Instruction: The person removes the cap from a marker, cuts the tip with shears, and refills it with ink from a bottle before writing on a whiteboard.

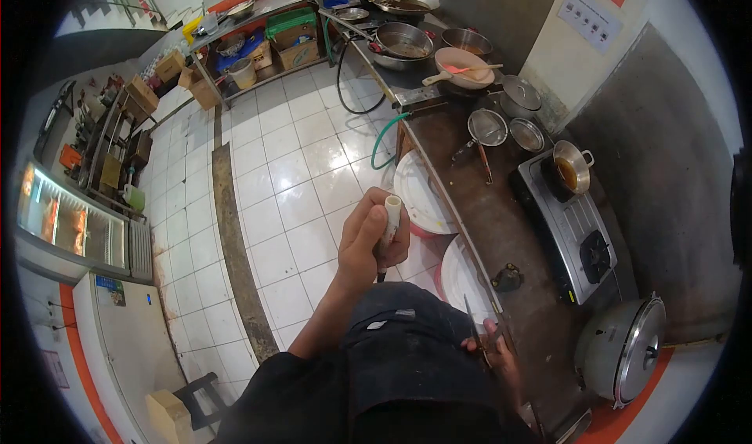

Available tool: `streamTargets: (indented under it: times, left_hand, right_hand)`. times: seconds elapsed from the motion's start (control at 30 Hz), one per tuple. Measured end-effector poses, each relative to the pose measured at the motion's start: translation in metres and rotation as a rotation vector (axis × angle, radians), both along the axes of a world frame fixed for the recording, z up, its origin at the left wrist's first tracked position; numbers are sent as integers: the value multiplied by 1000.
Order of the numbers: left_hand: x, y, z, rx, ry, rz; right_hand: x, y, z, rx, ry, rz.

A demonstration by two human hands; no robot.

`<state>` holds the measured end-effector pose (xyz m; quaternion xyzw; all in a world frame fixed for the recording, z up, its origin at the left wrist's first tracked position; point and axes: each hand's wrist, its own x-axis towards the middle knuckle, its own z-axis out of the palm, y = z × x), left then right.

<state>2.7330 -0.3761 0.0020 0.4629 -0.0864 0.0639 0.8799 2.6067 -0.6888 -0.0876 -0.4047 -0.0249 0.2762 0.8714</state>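
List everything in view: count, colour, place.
Counter: 1, brown, right
Pale tube: 1, cream, centre
Bladed tool: 1, grey, counter edge
Portable stove: 1, silver, on counter
Small pan: 1, metallic, on stove
Lidded pot: 1, grey, lower right
Strainers: 2, metallic, counter
Pink pan: 1, pink, farther along
Woks: at least 4, metallic, far end
Basins: 2, white, below counter
Display case: 1, pale, left
Appliance: 1, white, lower left
Shelf clutter: uncountable, mixed, upper left
Left hand: 1, bare, round tube
Right hand: 1, bare, holding tool
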Motion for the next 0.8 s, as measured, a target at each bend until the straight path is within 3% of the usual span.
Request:
streamTargets:
  times: [0.1, 0.2, 0.3, 0.4, 0.5, 0.57, 0.63, 0.67, 0.7, 0.8]
  left_hand:
    - [1, -5, -2, 50, -38, 20]
    - [-1, -7, -4, 142, -53, 47]
    - [-1, -13, -5, 212, -149, 88]
    - [-3, -23, -1, 287, -88, 125]
    - [-11, -25, 6, 259, -22, 101]
    - [-12, -25, 6, 262, -8, 96]
    - [-11, -25, 6, 242, 9, 82]
    - [-10, -26, 4, 219, 23, 69]
    - [-10, -27, 3, 194, 42, 53]
    - [-10, -29, 5, 199, 92, 76]
  right_hand:
    - [-1, -2, 36, -309, -49, -9]
    - [-3, -9, 46, -342, 169, 47]
    - [3, -38, 5, -614, 440, 78]
    - [8, -38, 9, -210, 355, -200]
    - [1, -57, -5, -351, 349, -84]
    - [-4, -69, -11, -513, 331, 110]
    - [-1, -80, -16, -531, 55, 413]
    - [16, -72, 29, -561, -108, 539]
    - [24, -69, 46, -583, -82, 570]
    - [31, -72, 59, -640, -65, 633]
